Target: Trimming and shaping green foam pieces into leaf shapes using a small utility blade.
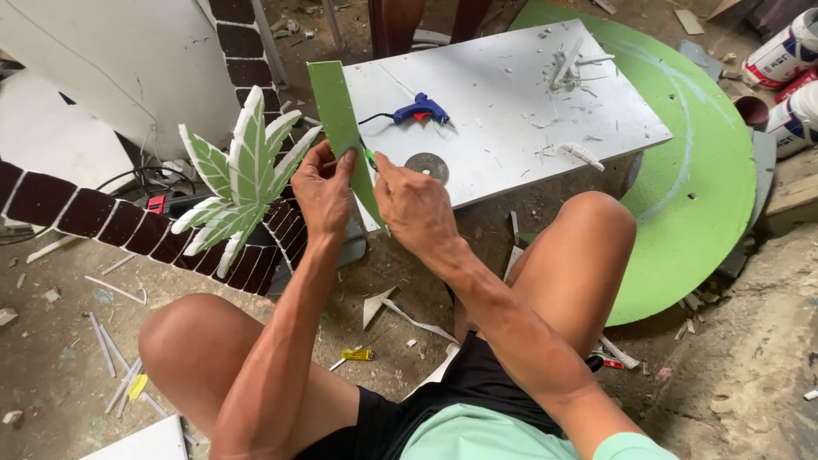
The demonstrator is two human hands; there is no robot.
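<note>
Nearest the camera are the person's mint shirt (503,436) and black shorts (426,400), with both bare knees raised to either side. Beyond them the left hand (322,189) is closed on the left edge of a green strip (339,119), thumb across its face, holding it tilted and upright over the floor, just in front of the white board (511,102). The right hand (415,204) grips a small cutter (371,158) against the strip's right edge; only its green tip shows, so its shape is hard to make out, and the strip's lower end is hidden behind this hand. Just left of the left hand stands a green-and-white palm leaf (243,166) on a brown trunk (85,213). On the board lie a blue glue gun (420,109), a grey disc (427,166) and white scraps. A big green disc (699,170) lies under the board, cut off partly by the right knee. Paint cans (788,77) stand at the right edge.
</note>
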